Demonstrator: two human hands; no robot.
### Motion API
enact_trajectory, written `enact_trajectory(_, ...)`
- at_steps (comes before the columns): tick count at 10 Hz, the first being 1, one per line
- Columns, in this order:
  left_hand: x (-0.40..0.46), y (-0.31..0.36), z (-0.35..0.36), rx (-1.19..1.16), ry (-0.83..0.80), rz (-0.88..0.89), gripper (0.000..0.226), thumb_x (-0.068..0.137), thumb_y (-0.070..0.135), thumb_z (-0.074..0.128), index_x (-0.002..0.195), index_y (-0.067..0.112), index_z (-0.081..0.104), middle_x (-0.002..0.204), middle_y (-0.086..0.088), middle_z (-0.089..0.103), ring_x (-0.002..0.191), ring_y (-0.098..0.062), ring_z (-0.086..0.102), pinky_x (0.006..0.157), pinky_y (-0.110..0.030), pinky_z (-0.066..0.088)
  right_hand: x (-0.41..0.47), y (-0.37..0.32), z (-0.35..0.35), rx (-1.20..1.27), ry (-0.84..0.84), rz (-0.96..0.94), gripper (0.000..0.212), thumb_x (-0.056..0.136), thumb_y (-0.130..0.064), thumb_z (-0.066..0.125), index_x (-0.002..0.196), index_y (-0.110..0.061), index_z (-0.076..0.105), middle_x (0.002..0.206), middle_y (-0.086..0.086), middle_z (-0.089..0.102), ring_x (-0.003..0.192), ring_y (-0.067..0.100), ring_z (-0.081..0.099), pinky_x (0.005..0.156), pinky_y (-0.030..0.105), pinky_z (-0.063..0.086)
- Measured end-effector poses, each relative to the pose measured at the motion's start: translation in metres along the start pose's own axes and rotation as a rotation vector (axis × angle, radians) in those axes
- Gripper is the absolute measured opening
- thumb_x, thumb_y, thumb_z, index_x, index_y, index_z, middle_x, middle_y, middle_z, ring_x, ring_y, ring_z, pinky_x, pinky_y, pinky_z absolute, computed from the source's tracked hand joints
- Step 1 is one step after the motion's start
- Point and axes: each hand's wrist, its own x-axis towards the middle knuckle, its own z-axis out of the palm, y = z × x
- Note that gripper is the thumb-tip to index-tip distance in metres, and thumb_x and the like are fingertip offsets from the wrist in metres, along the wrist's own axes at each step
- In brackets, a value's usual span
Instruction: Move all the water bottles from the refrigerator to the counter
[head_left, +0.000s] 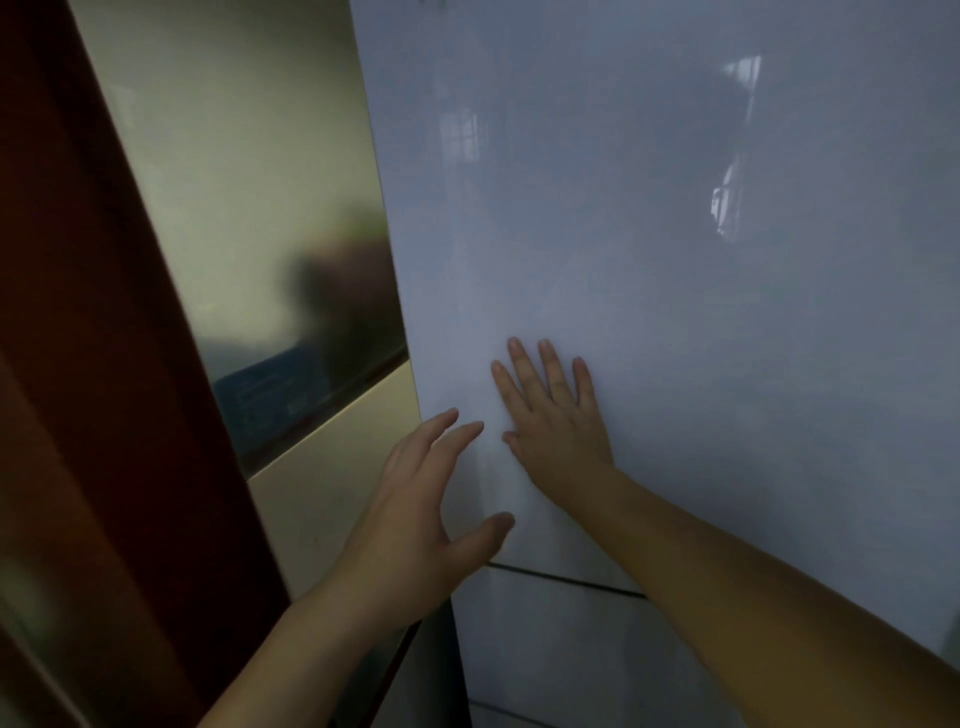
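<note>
close up, my right hand (553, 415) lies flat, fingers straight and spread, on the pale glossy refrigerator door (675, 234), near its left edge. my left hand (423, 499) hovers just beside that edge, fingers relaxed and parted, thumb out, holding nothing; whether it touches the door i cannot tell. the door looks closed, so no water bottles show. below my hands a dark seam (566, 577) divides upper door from lower panel. left of the edge stands a reflective cream side panel (249, 182), then a dark red frame (78, 312).
</note>
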Motion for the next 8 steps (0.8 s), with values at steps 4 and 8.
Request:
enact_trajectory(4, -0.032, 0.029, -0.027, -0.008, 0.085, -0.074, 0.078, 0.081, 0.05, 0.07, 0.144, 0.047, 0.025, 0.157, 0.021, 0.018, 0.142, 0.0, 0.016, 0.114, -0.031, 0.021, -0.039, 0.017, -0.066, 0.48, 0.018, 0.035, 0.075, 0.091, -0.052, 0.053, 0.151, -0.019, 0.024, 0.161, 0.004, 0.012, 0.147, 0.026, 0.012, 0.117, 0.043, 0.012)
enact_trajectory(8, -0.102, 0.059, -0.075, -0.073, 0.08, 0.095, 0.079, 0.081, 0.055, 0.069, 0.148, 0.038, 0.031, 0.158, 0.015, 0.023, 0.143, -0.004, 0.022, 0.113, -0.029, 0.022, -0.126, -0.003, -0.172, 0.923, 0.133, 0.174, 0.065, 0.09, -0.044, 0.059, 0.146, -0.023, 0.033, 0.156, -0.006, 0.024, 0.143, 0.009, 0.021, 0.116, 0.032, 0.021)
